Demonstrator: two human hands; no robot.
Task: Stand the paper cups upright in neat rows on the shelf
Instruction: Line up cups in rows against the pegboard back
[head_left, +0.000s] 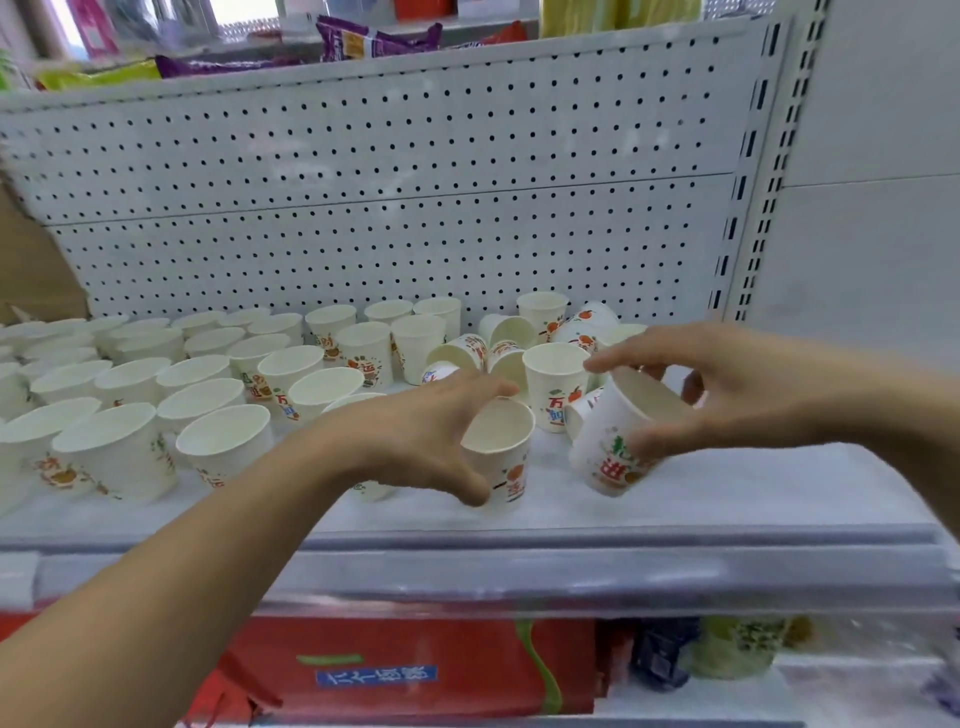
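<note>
**A:** Where were the cups at that point?

**B:** Most stood in rows of cups (119, 457) on the left of the shelf (727, 493). A few fallen cups (462, 353) lay tumbled further back, right of the rows. The left hand (415, 436) was curled round an upright cup (506, 467) near the front edge, thumb on its near wall and fingers at the far rim. Just to its right, the right hand (737, 395) held a tilted cup (608, 447), thumb on the printed wall and fingers over the rim.

**A:** How would they have handled?

**B:** Very light, I judged, and thin-walled, so easy to crush or knock over. The rolled rim looked the stiffest part. A gentle hold spanning rim and wall seemed safest.
</note>
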